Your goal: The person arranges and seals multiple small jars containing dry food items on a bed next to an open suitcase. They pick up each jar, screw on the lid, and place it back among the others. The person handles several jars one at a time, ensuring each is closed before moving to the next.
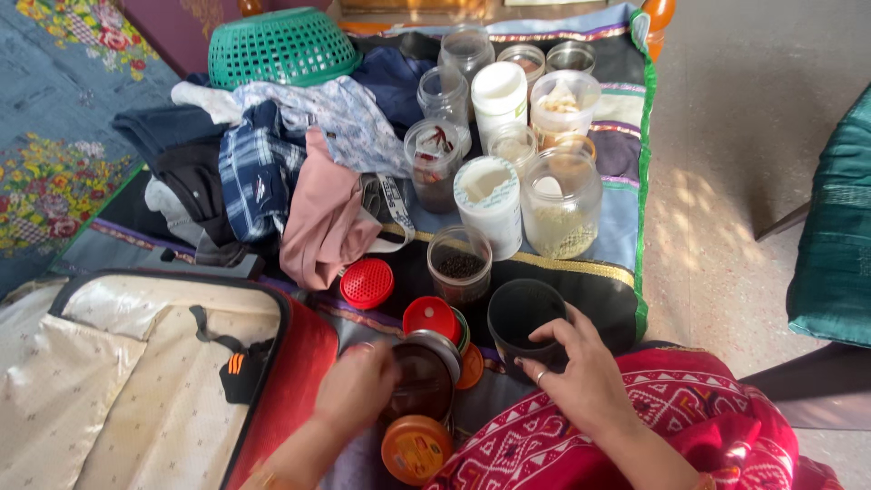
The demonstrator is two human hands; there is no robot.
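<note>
Jars: two held | left hand [356,388] dark jar [420,379] (lidded) | right hand [581,372] black jar [524,318]

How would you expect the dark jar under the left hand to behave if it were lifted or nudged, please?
The dark jar looks like glass or clear plastic nearly full of dark contents, so probably heavy for its size. Its smooth sides may be slippery under the left hand. It leans against other lids and jars on soft cloth, so it could tip or roll.

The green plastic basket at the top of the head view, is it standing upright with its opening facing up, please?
No, the green plastic basket lies upside down, its domed base facing up beside the pile of clothes.
</note>
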